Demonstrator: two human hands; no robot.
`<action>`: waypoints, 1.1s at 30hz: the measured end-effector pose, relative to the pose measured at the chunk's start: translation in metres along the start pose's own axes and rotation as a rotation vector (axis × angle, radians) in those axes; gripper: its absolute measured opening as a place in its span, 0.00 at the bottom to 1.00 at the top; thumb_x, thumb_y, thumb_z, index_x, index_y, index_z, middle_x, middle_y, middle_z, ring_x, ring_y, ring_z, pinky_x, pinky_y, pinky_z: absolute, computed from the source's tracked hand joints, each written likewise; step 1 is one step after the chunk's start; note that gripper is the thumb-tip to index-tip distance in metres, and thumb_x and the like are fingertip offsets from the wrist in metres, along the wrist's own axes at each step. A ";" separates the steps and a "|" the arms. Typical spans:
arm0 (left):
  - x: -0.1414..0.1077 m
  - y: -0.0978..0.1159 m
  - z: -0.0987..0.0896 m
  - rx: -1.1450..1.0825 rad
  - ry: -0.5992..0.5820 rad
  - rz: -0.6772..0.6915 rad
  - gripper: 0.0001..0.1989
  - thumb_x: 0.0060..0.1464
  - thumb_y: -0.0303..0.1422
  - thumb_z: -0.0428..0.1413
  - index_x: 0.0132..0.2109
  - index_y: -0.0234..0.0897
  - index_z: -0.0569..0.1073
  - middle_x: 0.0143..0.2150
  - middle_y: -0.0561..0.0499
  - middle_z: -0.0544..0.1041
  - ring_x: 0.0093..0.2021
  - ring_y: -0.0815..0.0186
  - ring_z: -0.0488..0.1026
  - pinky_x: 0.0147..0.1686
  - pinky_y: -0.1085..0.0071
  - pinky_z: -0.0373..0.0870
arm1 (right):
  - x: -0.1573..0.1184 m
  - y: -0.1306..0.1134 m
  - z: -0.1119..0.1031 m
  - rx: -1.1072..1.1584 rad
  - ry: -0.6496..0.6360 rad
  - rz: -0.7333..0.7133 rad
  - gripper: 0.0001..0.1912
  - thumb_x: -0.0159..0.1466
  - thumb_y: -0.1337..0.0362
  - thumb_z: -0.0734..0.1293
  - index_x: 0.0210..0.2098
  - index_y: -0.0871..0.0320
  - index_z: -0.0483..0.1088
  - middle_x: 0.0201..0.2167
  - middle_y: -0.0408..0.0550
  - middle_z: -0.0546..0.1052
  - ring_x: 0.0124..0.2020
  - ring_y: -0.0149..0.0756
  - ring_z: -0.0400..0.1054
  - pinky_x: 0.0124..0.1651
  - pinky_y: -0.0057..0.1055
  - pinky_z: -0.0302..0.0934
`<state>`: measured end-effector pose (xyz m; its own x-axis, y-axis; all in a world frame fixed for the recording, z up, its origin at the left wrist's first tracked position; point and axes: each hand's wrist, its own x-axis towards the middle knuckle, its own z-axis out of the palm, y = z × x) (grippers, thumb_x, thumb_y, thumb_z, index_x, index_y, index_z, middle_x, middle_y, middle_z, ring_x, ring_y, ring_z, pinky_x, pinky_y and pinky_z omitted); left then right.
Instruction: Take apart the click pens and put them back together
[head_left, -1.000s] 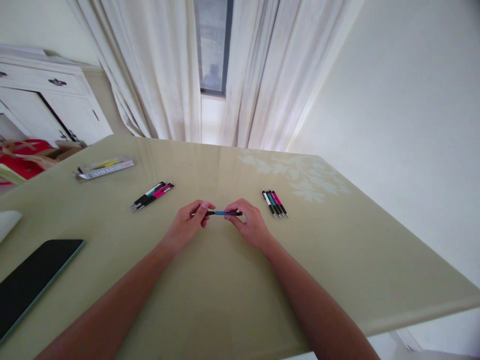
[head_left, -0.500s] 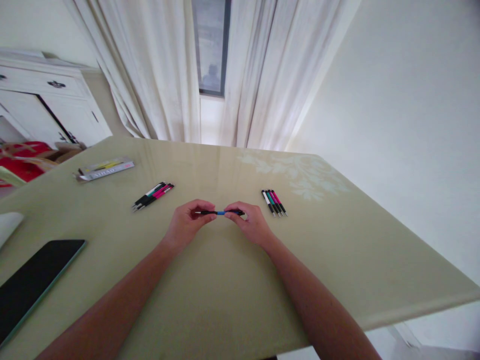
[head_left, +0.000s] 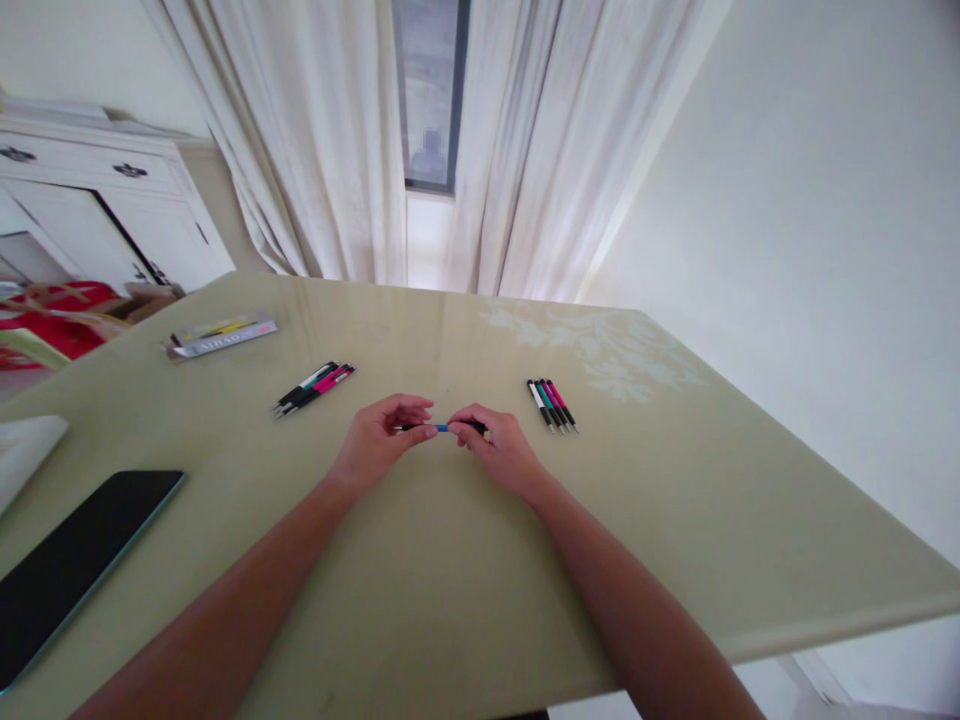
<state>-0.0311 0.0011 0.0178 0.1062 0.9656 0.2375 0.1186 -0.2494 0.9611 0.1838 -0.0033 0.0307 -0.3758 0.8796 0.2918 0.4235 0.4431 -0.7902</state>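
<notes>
Blue and black, the slim pen (head_left: 442, 428) stretches crosswise between two hands, centre stage over the table (head_left: 450, 580)! On one end, the right hand (head_left: 501, 450) has its fingers pinched round the barrel. At the other, the left hand (head_left: 375, 440) curves in, thumb across the pen — whether those fingers grip it, one cannot tell. Out right, four pens (head_left: 553, 405) line up side by side; out left, a bundle of pens (head_left: 315, 391) lies slantwise, with a long box (head_left: 225, 342) beyond.
</notes>
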 end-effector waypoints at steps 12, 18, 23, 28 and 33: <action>0.002 -0.002 -0.005 0.045 0.038 -0.001 0.23 0.49 0.48 0.67 0.46 0.37 0.79 0.41 0.46 0.83 0.39 0.61 0.79 0.40 0.67 0.76 | 0.003 0.005 -0.005 -0.013 0.077 0.032 0.12 0.71 0.58 0.65 0.38 0.58 0.77 0.26 0.41 0.77 0.26 0.29 0.66 0.31 0.25 0.57; 0.003 -0.004 -0.004 0.059 0.007 -0.047 0.21 0.54 0.51 0.62 0.37 0.36 0.80 0.30 0.48 0.81 0.30 0.63 0.76 0.33 0.68 0.74 | 0.001 0.006 -0.004 -0.045 0.078 0.025 0.12 0.71 0.57 0.65 0.38 0.57 0.77 0.25 0.41 0.77 0.25 0.29 0.66 0.31 0.25 0.56; 0.004 -0.005 -0.005 0.008 0.076 -0.019 0.21 0.51 0.50 0.65 0.41 0.37 0.80 0.36 0.47 0.83 0.36 0.62 0.78 0.39 0.66 0.76 | 0.001 0.009 -0.005 -0.053 0.082 0.028 0.17 0.73 0.56 0.62 0.34 0.57 0.76 0.24 0.41 0.75 0.24 0.29 0.65 0.30 0.26 0.55; 0.003 -0.003 -0.005 0.023 0.009 -0.088 0.21 0.52 0.52 0.63 0.34 0.36 0.79 0.28 0.49 0.79 0.28 0.64 0.75 0.32 0.68 0.74 | 0.001 0.009 -0.005 -0.074 0.095 0.016 0.16 0.73 0.58 0.62 0.33 0.57 0.75 0.22 0.40 0.74 0.23 0.29 0.64 0.30 0.26 0.54; 0.003 0.000 -0.004 0.019 0.060 -0.032 0.22 0.46 0.50 0.68 0.39 0.37 0.80 0.35 0.47 0.82 0.34 0.62 0.78 0.37 0.66 0.76 | 0.000 0.009 -0.006 -0.080 0.094 0.025 0.22 0.73 0.55 0.60 0.27 0.57 0.72 0.20 0.40 0.71 0.22 0.29 0.62 0.29 0.27 0.53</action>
<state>-0.0345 0.0040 0.0190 0.0424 0.9757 0.2150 0.1394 -0.2188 0.9657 0.1924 0.0020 0.0275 -0.2868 0.9011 0.3251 0.4973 0.4301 -0.7535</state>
